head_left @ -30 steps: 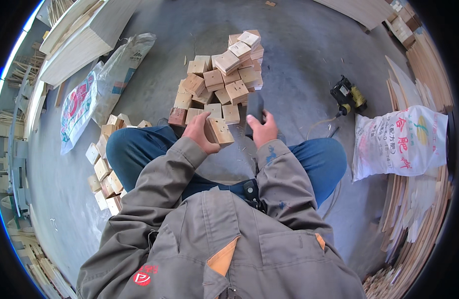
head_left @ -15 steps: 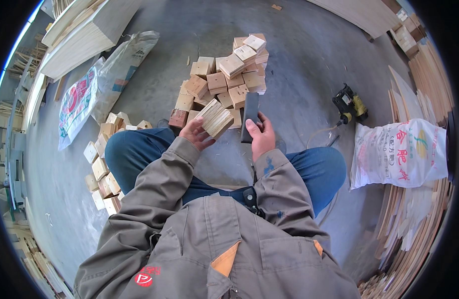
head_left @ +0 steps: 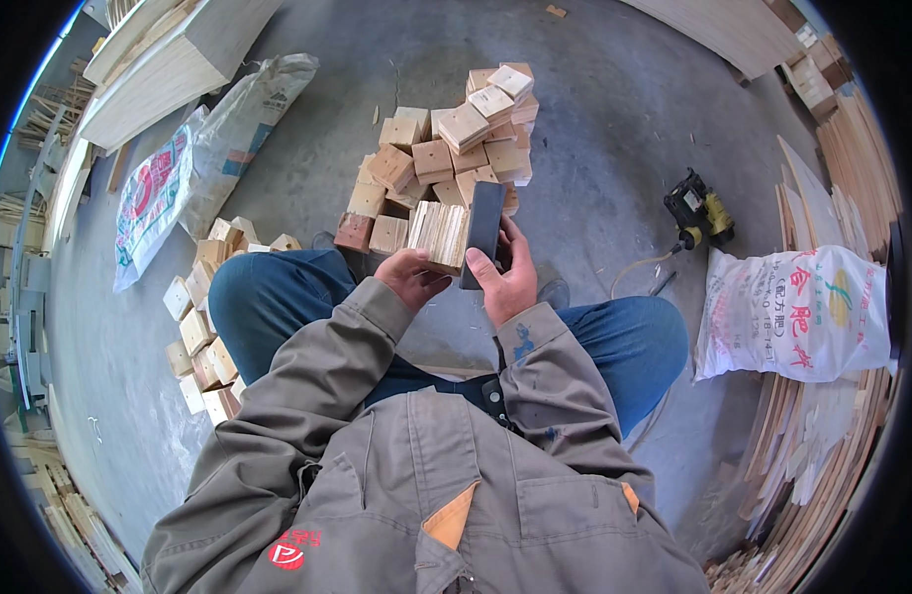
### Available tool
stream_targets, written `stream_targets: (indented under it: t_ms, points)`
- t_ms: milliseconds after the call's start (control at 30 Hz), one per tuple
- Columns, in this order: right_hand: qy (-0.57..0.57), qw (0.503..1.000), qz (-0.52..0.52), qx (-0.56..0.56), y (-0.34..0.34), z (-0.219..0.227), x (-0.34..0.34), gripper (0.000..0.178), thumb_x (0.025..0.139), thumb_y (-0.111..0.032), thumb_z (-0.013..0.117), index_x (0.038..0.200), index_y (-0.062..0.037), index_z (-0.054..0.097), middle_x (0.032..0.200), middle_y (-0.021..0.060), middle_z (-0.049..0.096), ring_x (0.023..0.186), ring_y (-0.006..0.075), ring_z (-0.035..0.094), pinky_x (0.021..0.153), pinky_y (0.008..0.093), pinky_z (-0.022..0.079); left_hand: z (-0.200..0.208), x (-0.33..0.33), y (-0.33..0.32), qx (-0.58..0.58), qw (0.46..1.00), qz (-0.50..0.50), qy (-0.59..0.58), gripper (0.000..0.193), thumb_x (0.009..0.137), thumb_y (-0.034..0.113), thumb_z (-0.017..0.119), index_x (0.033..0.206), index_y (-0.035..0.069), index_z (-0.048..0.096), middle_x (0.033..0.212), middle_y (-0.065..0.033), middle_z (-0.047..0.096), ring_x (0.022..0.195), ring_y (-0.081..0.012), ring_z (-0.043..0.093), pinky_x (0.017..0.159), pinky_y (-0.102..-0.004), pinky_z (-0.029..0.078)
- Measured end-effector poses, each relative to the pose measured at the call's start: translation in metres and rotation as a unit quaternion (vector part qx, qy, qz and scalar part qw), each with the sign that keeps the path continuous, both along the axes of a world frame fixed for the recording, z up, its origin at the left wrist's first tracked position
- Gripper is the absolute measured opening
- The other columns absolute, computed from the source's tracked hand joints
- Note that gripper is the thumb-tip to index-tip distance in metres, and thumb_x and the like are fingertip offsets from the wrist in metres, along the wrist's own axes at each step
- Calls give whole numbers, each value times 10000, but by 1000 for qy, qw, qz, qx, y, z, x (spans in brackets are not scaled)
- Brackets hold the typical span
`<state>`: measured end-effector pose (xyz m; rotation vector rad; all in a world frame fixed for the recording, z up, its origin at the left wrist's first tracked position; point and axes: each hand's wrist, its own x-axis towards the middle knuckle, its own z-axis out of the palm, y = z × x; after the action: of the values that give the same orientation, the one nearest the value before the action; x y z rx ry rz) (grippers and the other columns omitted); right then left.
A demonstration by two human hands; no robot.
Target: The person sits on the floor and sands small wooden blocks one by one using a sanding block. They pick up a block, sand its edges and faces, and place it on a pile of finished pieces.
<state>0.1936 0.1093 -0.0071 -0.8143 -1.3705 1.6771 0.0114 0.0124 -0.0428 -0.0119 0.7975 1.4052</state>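
Note:
My left hand (head_left: 412, 280) is closed round a plywood block (head_left: 438, 234), its layered edges facing up. In my right hand (head_left: 508, 279) is a dark grey, flat rectangular bar (head_left: 485, 220), gripped upright with the thumb on its near face. The bar stands right against the block's right side, or very close to it; the exact contact cannot be made out. Just beyond both hands rises a heap of wooden blocks (head_left: 432, 161), several stacked unevenly. A reddish block (head_left: 354, 232) lies at the heap's near left corner.
More blocks (head_left: 194, 331) lie beside my left knee. A yellow and black power tool (head_left: 701, 208) with a hose rests on the floor at right, near a filled white sack (head_left: 794, 315). Flattened sacks (head_left: 240, 139) lie far left. Long wood strips (head_left: 822, 436) line the right side.
My left hand has turned the block more upright and brought it right, up to the bar. The right hand has shifted slightly left with the bar.

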Motion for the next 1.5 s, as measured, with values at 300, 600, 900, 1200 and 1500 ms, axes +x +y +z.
stream_targets:
  t_ms: [300, 600, 900, 1200, 1500]
  points:
    - [-104, 988, -21, 110, 0, -7, -1, 801, 869, -262, 809, 1495, 59, 427, 1415, 241, 526, 1285, 322, 560, 1097, 400, 450, 4, 10, 10, -35, 997, 70, 13, 526, 903, 317, 691, 1357, 75, 587, 1235, -126, 652, 1138, -296, 631, 1051, -469, 482]
    - [-274, 954, 68, 101, -9, -10, 6, 801, 791, -278, 827, 1459, 21, 501, 1364, 253, 575, 1258, 362, 583, 1086, 421, 461, 18, -14, 22, -88, 963, 244, 70, 471, 922, 310, 696, 1316, 68, 609, 1212, -98, 693, 1125, -275, 656, 1015, -472, 524]
    - [-42, 999, 16, -5, 3, -2, 0, 731, 920, -189, 776, 1507, 52, 412, 1420, 201, 562, 1275, 248, 575, 1093, 352, 456, 9, -16, 14, -72, 983, 164, 41, 485, 915, 317, 700, 1321, 66, 609, 1204, -90, 694, 1146, -268, 652, 1001, -491, 529]
    - [-117, 990, -46, 70, 10, -22, -8, 724, 887, -223, 796, 1472, 52, 470, 1405, 242, 568, 1280, 298, 579, 1086, 383, 459, 14, 2, 6, -74, 994, 46, 62, 622, 853, 299, 766, 1389, 66, 554, 1276, -121, 650, 1200, -299, 631, 1012, -550, 530]
    - [-189, 963, -156, 110, 24, -14, 9, 667, 867, -191, 808, 1430, 32, 529, 1359, 230, 587, 1264, 331, 571, 1088, 417, 449, 12, 6, 15, -67, 973, -19, 222, 762, 757, 216, 849, 1429, 46, 533, 1233, -69, 637, 1088, -200, 640, 902, -375, 541]
